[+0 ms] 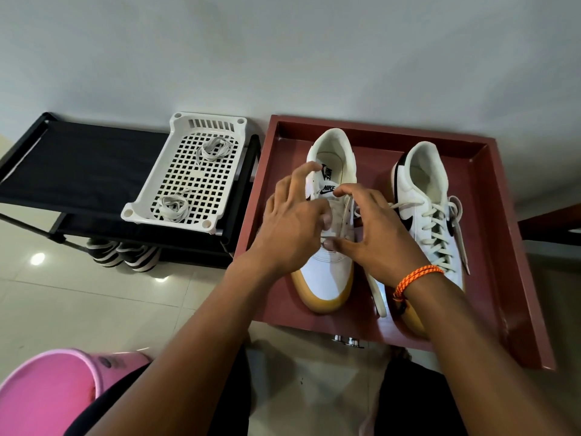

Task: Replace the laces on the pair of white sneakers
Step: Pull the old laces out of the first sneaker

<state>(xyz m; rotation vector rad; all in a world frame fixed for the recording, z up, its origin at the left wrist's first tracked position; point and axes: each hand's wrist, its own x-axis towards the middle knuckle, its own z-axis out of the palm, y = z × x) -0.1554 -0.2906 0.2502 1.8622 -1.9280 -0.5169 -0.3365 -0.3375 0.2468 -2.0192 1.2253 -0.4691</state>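
Two white sneakers with gum soles stand in a red-brown tray [490, 215]. The left sneaker [327, 278] is partly unlaced, and a loose lace [345, 215] runs down its tongue. My left hand [292, 225] lies over this shoe's left side with fingers spread and the thumb against the eyelets. My right hand [377, 237], with an orange cord on the wrist, curls over the lace, index tip at the tongue label and thumb at the lowest eyelets. The right sneaker [430, 221] is fully laced. Two lace bundles [215, 149] [173, 209] lie in a white basket [185, 143].
The basket sits on a black shoe rack [78, 158], with a striped pair of shoes [122, 253] on the floor under it. A pink plastic bucket [47, 391] stands at the lower left. My knees are below the tray's near edge. The floor is pale tile.
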